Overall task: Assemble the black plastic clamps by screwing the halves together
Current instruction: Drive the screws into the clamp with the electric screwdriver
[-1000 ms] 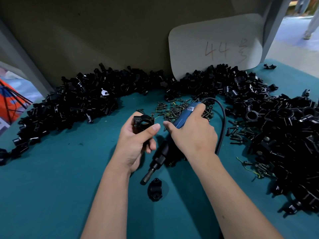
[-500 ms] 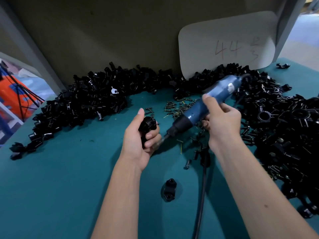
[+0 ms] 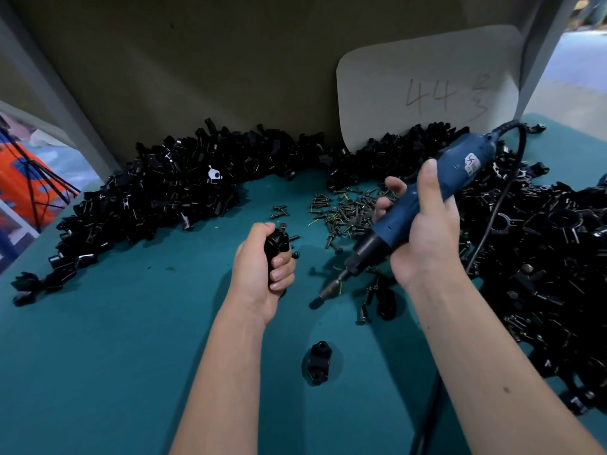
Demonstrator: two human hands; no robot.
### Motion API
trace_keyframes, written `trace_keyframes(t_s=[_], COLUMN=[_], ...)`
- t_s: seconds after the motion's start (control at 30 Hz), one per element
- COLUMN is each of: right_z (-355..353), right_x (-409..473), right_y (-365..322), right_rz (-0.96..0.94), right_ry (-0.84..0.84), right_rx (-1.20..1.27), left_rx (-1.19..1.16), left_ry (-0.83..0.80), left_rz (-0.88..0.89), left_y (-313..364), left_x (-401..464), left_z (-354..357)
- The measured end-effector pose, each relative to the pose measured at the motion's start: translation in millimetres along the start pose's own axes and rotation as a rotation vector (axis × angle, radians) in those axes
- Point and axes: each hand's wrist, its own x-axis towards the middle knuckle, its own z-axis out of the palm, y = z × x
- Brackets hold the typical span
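The setting is an assembly workstation in a small factory or workshop. Evidence: a work table (image 3: 98,356) covered in teal cloth, bounded at the back by a plain board partition (image 3: 230,67). Bulk piles of black plastic clamp parts (image 3: 157,198) run along the rear and right edges. A loose heap of small screws (image 3: 345,211) lies at the centre. A corded blue electric screwdriver (image 3: 427,198) is in use. A card (image 3: 427,87) marked "44", probably a station number, leans against the partition. Grey metal frame posts (image 3: 59,93) flank the bench.
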Motion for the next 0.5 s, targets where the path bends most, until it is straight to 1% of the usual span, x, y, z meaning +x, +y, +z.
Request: trace_keyframes(t_s=[0.07,0.13,0.2,0.27,0.37,0.5], right_z=[-0.1,-1.0,-2.9,-6.9,-9.3,-6.6], right_x=[0.2,1.5,2.5,4.3,6.3,6.2], right_y=[0.9,1.2,-0.4,-0.7,1.9,-1.9], right_rz=[-0.010,0.073,0.241,0.352,0.413,0.399], right_ry=[0.016,0.041,0.040,0.013,0.024,0.042], right_rx=[-0.104,-0.117,-0.023,0.076,0.157,0.255], left_rx=[0.001,0.016,0.034,0.044,0.052,0.061], left_ry=[0.008,0.006,-0.004,-0.015,-0.025,-0.011], left_rz=[0.002,0.005,0.010,0.012,0.007,0.004], left_y=[0.0,-0.7,-1.0,-1.2,-1.1,-0.3], left_x=[0.4,0.7,0.9,1.0,1.3,1.3], left_z=[-0.6,-0.3,0.0,-0.5,-0.9,1.2])
